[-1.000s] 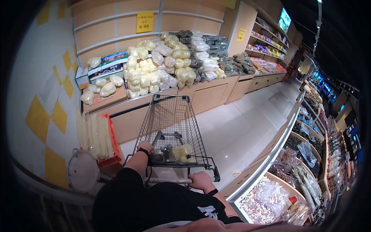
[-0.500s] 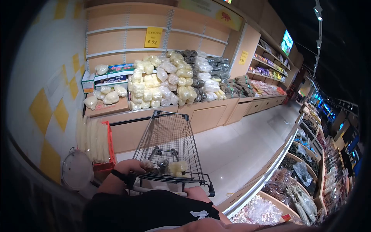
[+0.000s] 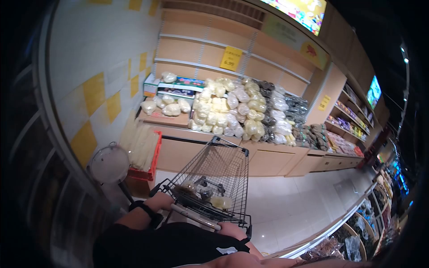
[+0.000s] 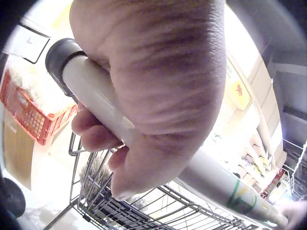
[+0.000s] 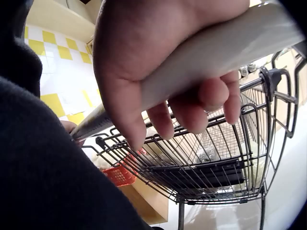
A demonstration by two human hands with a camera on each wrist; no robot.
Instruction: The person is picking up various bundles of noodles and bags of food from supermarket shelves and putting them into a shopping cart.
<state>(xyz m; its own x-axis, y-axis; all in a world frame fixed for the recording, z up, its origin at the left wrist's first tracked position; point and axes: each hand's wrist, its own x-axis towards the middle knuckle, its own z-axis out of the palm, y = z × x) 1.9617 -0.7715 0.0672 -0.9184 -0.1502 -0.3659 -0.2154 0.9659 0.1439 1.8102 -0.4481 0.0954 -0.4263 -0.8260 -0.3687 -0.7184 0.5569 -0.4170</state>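
A wire shopping cart [image 3: 225, 163] stands in front of me in the head view. My left hand [image 3: 161, 203] grips the left end of its pale handlebar [image 3: 196, 217]; in the left wrist view its fingers [image 4: 98, 139] curl round the tube near a black end cap [image 4: 62, 55]. Toward the bar's right end, my right hand [image 3: 233, 230] holds on, its fingers [image 5: 192, 117] wrapped beneath the bar in the right wrist view. Inside the basket lie a pale yellow bagged item [image 3: 221, 203], a dark bagged item [image 3: 206, 194] and a brownish bundle [image 3: 184, 191].
Stacked clear bags [image 3: 219, 107] fill a wooden counter [image 3: 270, 161] ahead, under a yellow price sign [image 3: 231, 58]. A red crate [image 3: 154, 161] with long pale packs and a round white disc on a pole [image 3: 109, 164] stand left. Dried-goods bins [image 3: 353, 232] line the right.
My left hand has come back from the basket's left rim to the handlebar. The right hand stays on the bar. The head view has swung left, so shelves and cart appear farther right.
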